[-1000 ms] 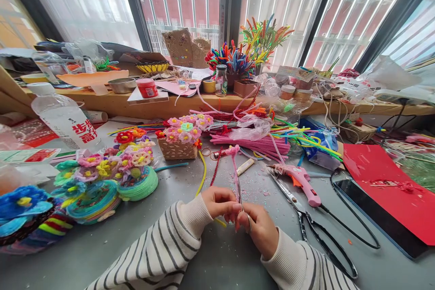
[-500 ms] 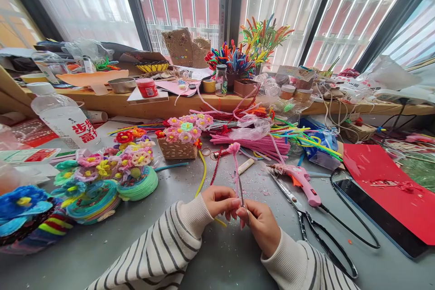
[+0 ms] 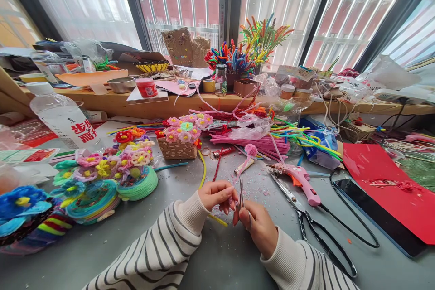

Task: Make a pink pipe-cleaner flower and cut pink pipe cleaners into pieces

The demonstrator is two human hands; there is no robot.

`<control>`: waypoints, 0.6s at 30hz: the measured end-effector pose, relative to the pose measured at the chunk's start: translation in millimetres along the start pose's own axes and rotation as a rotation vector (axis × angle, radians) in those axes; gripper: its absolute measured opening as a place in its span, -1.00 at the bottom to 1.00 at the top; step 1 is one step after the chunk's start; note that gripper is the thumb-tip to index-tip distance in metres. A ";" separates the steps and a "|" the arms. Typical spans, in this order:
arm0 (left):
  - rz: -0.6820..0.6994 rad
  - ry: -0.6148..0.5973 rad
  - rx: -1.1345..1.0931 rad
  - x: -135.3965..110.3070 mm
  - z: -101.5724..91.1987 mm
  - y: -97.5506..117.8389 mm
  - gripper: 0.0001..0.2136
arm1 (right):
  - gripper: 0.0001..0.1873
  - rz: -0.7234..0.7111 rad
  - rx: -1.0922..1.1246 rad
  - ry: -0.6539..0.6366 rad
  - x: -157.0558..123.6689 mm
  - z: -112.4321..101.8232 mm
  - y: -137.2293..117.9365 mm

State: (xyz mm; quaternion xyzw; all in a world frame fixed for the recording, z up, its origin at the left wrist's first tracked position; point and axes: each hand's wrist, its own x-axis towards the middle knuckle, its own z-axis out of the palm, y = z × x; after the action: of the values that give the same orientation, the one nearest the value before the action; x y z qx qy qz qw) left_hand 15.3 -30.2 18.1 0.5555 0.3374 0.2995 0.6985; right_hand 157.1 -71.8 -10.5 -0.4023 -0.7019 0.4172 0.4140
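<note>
Cluttered grey table (image 3: pixel 102 253).
Left hand (image 3: pixel 214 195) pinches flower (image 3: pixel 250 150), now tilted right; right hand (image 3: pixel 260 229) clasps small scissors (image 3: pixel 241 190), glue gun (image 3: pixel 299 179) near.

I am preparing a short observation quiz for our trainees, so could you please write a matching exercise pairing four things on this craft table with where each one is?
Things
1. pink pipe-cleaner flower
2. small scissors
3. pink glue gun
4. water bottle

Places
A. far left of the table
B. pinched in the left hand
C. on the table beside the large black-handled scissors
D. held in the right hand

Pairs: 1-B, 2-D, 3-C, 4-A
</note>
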 end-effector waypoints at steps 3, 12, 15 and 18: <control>-0.007 -0.013 0.027 -0.6 1.4 -0.1 -0.69 | -0.38 0.000 -0.010 -0.004 0.8 -0.4 -0.5; -0.017 -0.044 0.087 1.8 1.4 -8.8 -0.69 | -0.49 0.060 -0.070 0.052 1.2 0.0 0.8; -0.024 -0.049 0.108 2.2 0.7 -11.5 -0.68 | -0.47 0.028 -0.045 0.042 0.5 2.1 1.7; -0.023 -0.072 0.107 1.9 1.6 -12.5 -0.68 | -0.44 -0.030 0.047 0.009 0.1 3.6 1.1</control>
State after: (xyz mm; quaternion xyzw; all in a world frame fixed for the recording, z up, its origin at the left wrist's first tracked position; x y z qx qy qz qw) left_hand 18.2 -32.2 5.9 0.5985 0.3338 0.2531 0.6829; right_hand 154.0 -72.3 -12.5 -0.3839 -0.6960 0.4254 0.4326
